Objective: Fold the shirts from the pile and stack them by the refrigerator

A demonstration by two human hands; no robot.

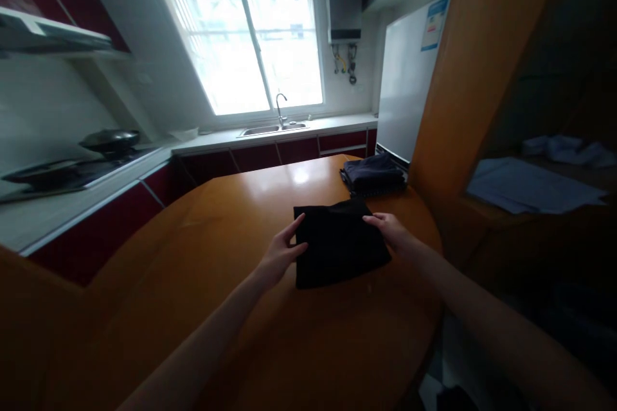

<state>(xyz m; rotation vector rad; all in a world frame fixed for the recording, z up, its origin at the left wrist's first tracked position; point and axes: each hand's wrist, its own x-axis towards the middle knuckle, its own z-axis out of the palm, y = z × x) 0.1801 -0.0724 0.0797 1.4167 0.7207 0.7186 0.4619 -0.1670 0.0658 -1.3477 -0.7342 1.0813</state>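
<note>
Holding one black cloth (340, 247), two hands (332, 234)

Between the left fingers (301, 248) and the right fingers (371, 219) was the cloth (340, 247), over the tabletop (231, 225). Beyond the right fingers, near the tabletop's far edge, lay the garment stack (373, 172). Farther ahead of both sets of fingers, the sink (260, 131) was set in the kitchen counter (216, 140), before the window (289, 51). The refrigerator (407, 77) stood behind the stack, to its right; the stove (91, 173), with a wok (110, 139) on it, was well left of the left fingers.
</note>
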